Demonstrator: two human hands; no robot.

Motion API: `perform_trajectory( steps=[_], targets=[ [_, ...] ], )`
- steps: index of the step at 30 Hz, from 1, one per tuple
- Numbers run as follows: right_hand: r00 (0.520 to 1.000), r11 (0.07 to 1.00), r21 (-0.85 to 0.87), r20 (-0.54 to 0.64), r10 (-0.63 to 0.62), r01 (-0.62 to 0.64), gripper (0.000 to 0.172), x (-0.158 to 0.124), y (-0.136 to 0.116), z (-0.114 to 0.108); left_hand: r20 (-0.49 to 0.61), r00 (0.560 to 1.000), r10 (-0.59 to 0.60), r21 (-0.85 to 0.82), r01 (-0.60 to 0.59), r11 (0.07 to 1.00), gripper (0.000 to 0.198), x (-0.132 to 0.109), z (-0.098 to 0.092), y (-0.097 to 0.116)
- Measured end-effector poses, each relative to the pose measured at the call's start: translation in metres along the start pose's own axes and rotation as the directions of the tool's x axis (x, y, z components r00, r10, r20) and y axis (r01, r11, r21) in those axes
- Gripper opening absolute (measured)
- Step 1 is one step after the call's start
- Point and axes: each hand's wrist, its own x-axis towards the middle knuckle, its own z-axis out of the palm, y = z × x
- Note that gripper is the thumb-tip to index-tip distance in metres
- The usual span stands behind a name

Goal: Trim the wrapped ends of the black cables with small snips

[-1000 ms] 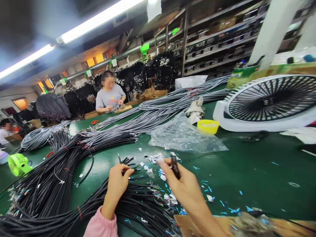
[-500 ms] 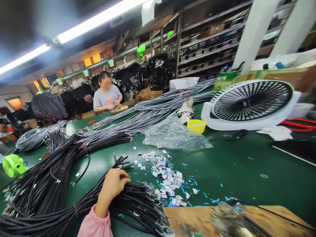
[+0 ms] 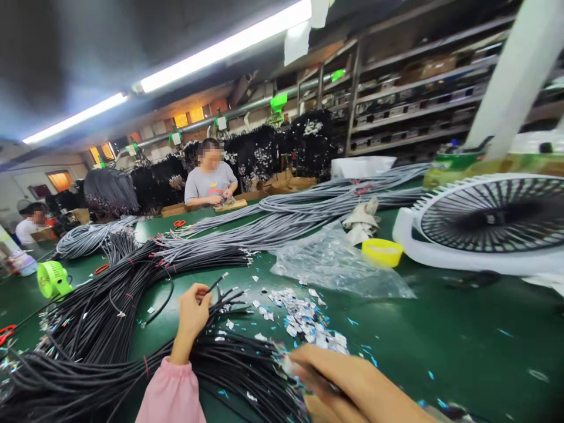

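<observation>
My left hand (image 3: 194, 311), in a pink sleeve (image 3: 171, 390), pinches a black cable (image 3: 217, 283) near its stripped end. Other loose black cable ends fan out just right of the fingers. Below the wrist lies a thick bundle of black cables (image 3: 238, 358), its colored wire ends pointing right. My right hand (image 3: 348, 376) reaches in from the lower right, over those wire ends. Its fingers are curled and blurred, and what they hold, if anything, is not clear. Silvery foil scraps and blue bits (image 3: 304, 314) lie scattered beyond it.
Grey cables (image 3: 264, 220) stretch across the green table. To the right are a clear plastic bag (image 3: 335, 258), a yellow bowl (image 3: 382, 251) and a white fan (image 3: 489, 217). A small green fan (image 3: 51, 279) stands at left. Across the table, a person (image 3: 210, 176) handles something.
My left hand has lifted off the black bundle and now pinches a single cable end. The right hand has come into view from the lower right. The whole view has shifted.
</observation>
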Motion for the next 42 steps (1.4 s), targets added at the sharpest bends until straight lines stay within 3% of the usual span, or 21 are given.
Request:
perform_trajectory(
  steps=[2,5,7,10,15,17,20,27,35,42],
  targets=[
    [0.992,0.998,0.019,0.107,-0.061,0.060,0.029,0.032,-0.006,0.001,-0.006,0.997,0.073,-0.102,-0.073,0.992,0.016,-0.001,0.005,0.014],
    [0.997,0.998,0.007,0.030,-0.065,0.064,0.033,0.070,-0.006,0.014,-0.009,0.984,0.179,-0.195,-0.177,0.965,0.015,-0.007,0.010,0.032],
    [0.998,0.998,-0.001,0.004,-0.057,0.057,0.035,0.081,0.001,0.025,-0.021,0.979,0.203,-0.216,-0.202,0.955,0.015,-0.013,0.010,0.036],
    [0.997,0.997,-0.021,-0.026,-0.071,0.070,0.032,0.077,0.016,0.034,-0.027,0.982,0.188,-0.217,-0.189,0.958,0.020,-0.021,0.011,0.032],
    [0.996,0.995,-0.050,-0.008,-0.089,0.088,0.030,0.067,0.025,0.029,-0.024,0.989,0.144,-0.205,-0.146,0.968,0.017,-0.031,0.016,0.028],
    [0.995,0.994,-0.045,-0.025,-0.098,0.097,0.033,0.067,0.024,0.027,-0.038,0.984,0.174,-0.207,-0.178,0.962,0.015,-0.037,0.018,0.033],
    [0.993,0.994,-0.021,-0.042,-0.108,0.107,0.032,0.067,0.022,0.028,-0.127,0.945,0.300,-0.192,-0.320,0.928,0.015,-0.049,0.019,0.043],
    [0.998,0.989,0.140,-0.017,0.056,-0.053,0.045,0.065,0.019,0.031,-0.257,0.915,0.310,-0.158,-0.356,0.921,0.011,-0.057,0.014,0.054],
    [0.994,0.949,0.298,0.046,0.096,-0.105,0.046,0.062,0.023,0.034,-0.236,0.935,0.263,-0.198,-0.311,0.929,0.012,-0.057,0.012,0.057],
    [0.996,0.991,0.096,0.010,0.088,-0.088,0.053,0.062,0.019,0.035,-0.101,0.949,0.299,-0.182,-0.313,0.932,0.019,-0.062,0.016,0.053]
  ],
)
